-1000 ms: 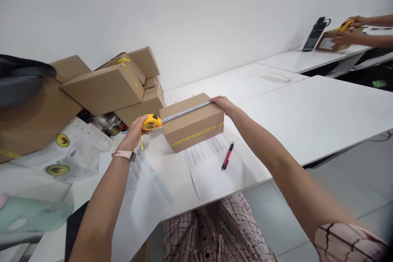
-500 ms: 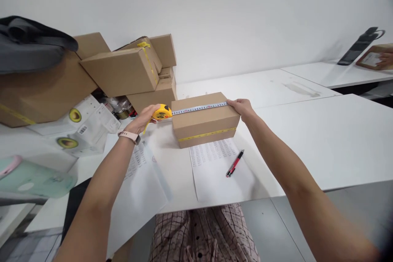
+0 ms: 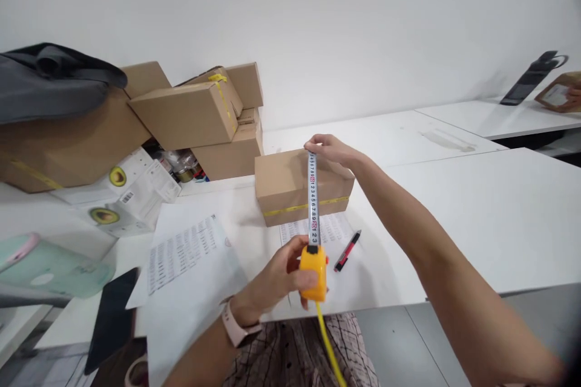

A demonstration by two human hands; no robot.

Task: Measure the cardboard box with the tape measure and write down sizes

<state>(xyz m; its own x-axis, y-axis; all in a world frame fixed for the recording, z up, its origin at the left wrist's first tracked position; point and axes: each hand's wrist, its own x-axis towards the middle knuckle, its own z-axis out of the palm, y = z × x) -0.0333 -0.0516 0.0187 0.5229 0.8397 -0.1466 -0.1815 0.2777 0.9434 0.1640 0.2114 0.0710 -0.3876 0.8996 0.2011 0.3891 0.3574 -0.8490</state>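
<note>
My left hand (image 3: 290, 275) is closed around the yellow case of a tape measure (image 3: 314, 275), close to the table's front edge. Its blade (image 3: 313, 199) stretches away from me, up over the cardboard box (image 3: 279, 178). At the box's far top edge, the fingers of my right hand (image 3: 329, 148) pinch the end of the blade. Yellow tape runs along the front of the box, which rests partly on a printed sheet (image 3: 333, 227). A red and black pen (image 3: 347, 251) lies on that sheet, right of the case.
Stacked cardboard boxes (image 3: 181, 115) stand at the left, with a dark grey bag (image 3: 54, 84) on top. Nearer are a white avocado-print box (image 3: 131, 193), a mint-green bottle (image 3: 54, 269), papers (image 3: 195, 290) and a dark tablet-like slab (image 3: 113, 317). Far right, a person's hand (image 3: 575, 95) touches a package near a dark bottle (image 3: 529, 78).
The blade lay lengthwise across the box top; now it runs front to back. My left hand brought the case toward me and rightward. My right hand shifted left to the far edge.
</note>
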